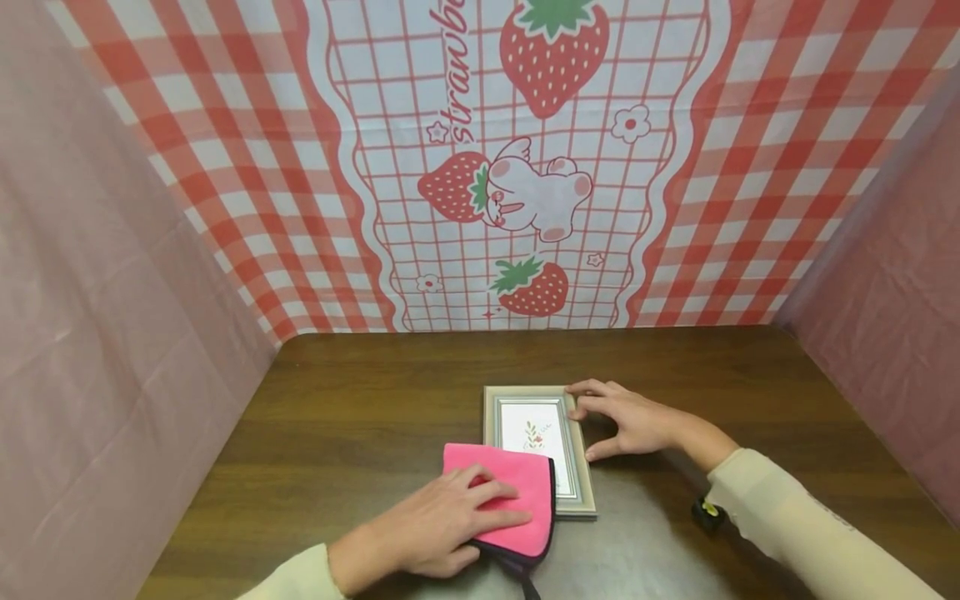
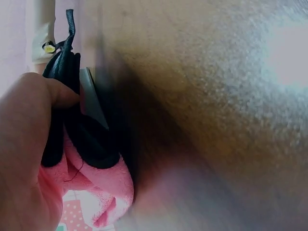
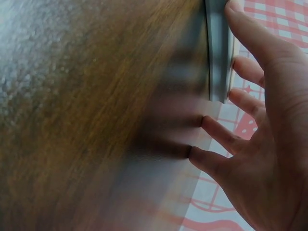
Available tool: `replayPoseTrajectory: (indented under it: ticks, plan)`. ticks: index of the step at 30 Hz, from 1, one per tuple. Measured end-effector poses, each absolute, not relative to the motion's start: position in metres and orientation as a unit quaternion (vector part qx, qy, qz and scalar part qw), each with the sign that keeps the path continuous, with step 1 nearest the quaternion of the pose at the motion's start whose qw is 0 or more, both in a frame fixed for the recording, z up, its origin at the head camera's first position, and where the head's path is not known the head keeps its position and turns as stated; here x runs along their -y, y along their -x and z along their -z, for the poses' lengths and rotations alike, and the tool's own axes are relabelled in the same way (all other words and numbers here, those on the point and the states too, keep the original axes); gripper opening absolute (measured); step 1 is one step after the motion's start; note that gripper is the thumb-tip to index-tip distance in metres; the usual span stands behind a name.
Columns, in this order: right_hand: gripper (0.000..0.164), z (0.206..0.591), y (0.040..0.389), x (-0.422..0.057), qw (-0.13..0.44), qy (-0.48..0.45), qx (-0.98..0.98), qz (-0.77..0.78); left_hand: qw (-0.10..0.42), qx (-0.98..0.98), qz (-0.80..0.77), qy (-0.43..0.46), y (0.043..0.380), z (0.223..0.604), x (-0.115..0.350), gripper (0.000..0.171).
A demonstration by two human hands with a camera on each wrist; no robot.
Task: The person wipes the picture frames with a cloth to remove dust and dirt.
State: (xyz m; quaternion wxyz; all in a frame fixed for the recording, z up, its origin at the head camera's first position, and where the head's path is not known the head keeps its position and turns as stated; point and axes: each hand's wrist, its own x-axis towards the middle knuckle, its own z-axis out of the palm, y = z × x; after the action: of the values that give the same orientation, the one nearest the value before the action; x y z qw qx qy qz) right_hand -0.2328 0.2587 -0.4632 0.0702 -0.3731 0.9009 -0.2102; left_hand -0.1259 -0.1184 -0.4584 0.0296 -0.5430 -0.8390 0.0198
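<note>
A picture frame [image 1: 492, 412] with a pale silvery border lies flat on the table, a small flower print [image 1: 525, 417] under its glass. My left hand [image 1: 438, 521] holds a folded pink cloth [image 1: 538, 475] with black edging over the frame's lower left part, hiding that corner. In the left wrist view the thumb pinches the cloth [image 2: 122, 185] near its black trim and strap [image 2: 70, 29]. At the frame's right side, my right hand [image 1: 633, 417] touches the edge with spread fingers. The right wrist view shows its thumb and two fingers at the frame edge [image 3: 219, 48].
The brown wooden table [image 1: 360, 417] runs back to a red-and-white strawberry cloth [image 1: 480, 283]. Pink cloth walls [image 1: 112, 333] stand on both sides. A small black item with a yellow flower [image 1: 708, 510] sits by the right sleeve.
</note>
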Motion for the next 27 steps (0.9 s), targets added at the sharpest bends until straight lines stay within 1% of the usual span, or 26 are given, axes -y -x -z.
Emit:
replayPoseTrajectory:
  ticks: [6, 8, 20, 27]
  plan:
    - [0.048, 0.463, 0.233, -0.258, 0.074, 0.370, -0.902, 0.210, 0.070, 0.823, -0.029, 0.563, 0.128, 0.461, 0.117, 0.078]
    - [0.048, 0.463, 0.234, -0.258, 0.074, 0.370, -0.902, 0.210, 0.076, 0.820, -0.026, 0.567, 0.129, 0.461, 0.117, 0.079]
    - [0.049, 0.462, 0.234, -0.260, 0.077, 0.378, -0.897, 0.218, 0.063, 0.820, -0.036, 0.568, 0.131, 0.459, 0.107, 0.084]
    - [0.046, 0.462, 0.236, -0.261, 0.069, 0.383, -0.895, 0.216, 0.058, 0.818, -0.033, 0.571, 0.133, 0.460, 0.091, 0.080]
